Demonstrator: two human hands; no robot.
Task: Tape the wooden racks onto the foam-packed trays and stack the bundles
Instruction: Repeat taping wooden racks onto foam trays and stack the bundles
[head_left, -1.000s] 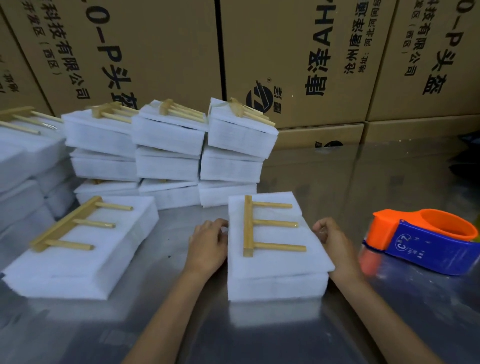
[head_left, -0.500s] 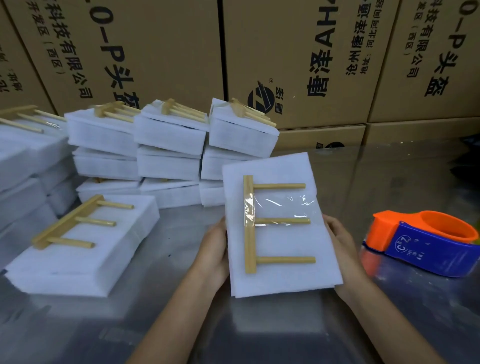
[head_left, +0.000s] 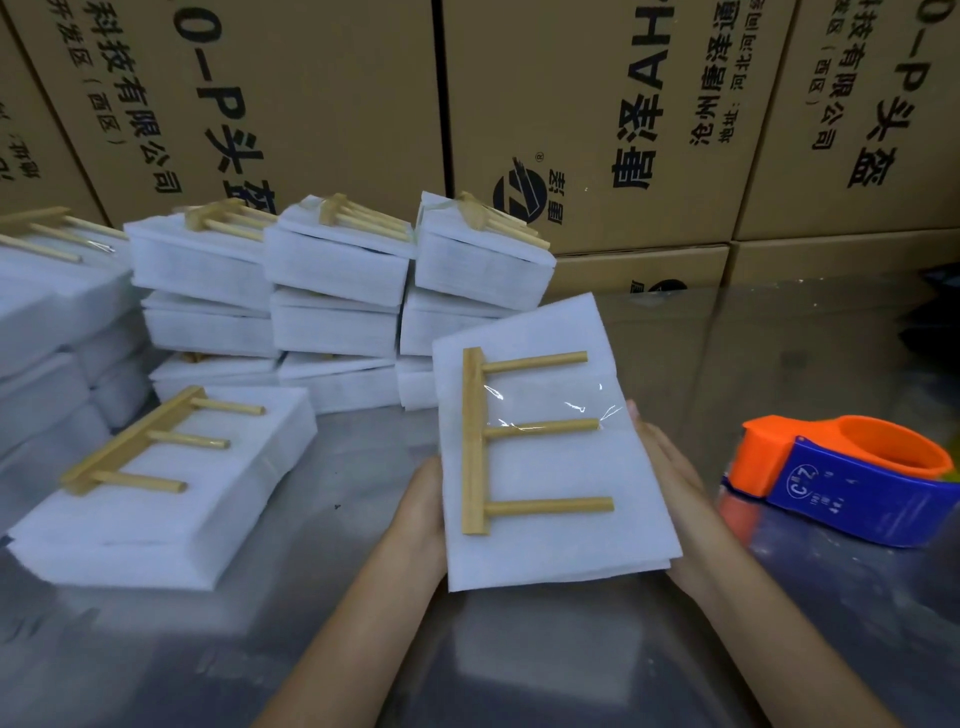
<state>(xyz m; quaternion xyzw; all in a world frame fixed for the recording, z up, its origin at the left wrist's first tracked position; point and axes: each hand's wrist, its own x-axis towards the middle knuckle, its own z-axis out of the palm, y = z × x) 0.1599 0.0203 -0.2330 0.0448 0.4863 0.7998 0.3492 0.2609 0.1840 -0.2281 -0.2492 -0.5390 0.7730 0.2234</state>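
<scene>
A foam-wrapped bundle (head_left: 550, 525) was held tilted up off the shiny counter (head_left: 332, 649), between the 2 hands. The left hand (head_left: 423, 512) lay along its left edge and the right hand (head_left: 670, 483) along its right edge; each hand's grip was clamped on the bundle from the side, with the right hand's fingers (head_left: 649, 441) lying fairly straight against the foam and most of the left hand's fingers hidden behind it. A wooden rack (head_left: 519, 441), a bar with 3 pegs pointing right, lay flat on the bundle's top face. A strip of clear tape (head_left: 550, 410) crossed the bar and the middle peg, wrinkled and glinting.

To the left, a second bundle (head_left: 171, 499) rested on the counter with another rack (head_left: 156, 441) lying on top; no tape could be made out on it. Behind it stood 3 stacks of finished bundles (head_left: 332, 291), each 3 high and topped by a rack, and more white bundles (head_left: 47, 322) sat at the far left edge. An orange and blue tape dispenser (head_left: 852, 478) sat on the counter to the right of the right hand, apart from it. Brown printed cartons (head_left: 571, 104) formed a wall along the back.
</scene>
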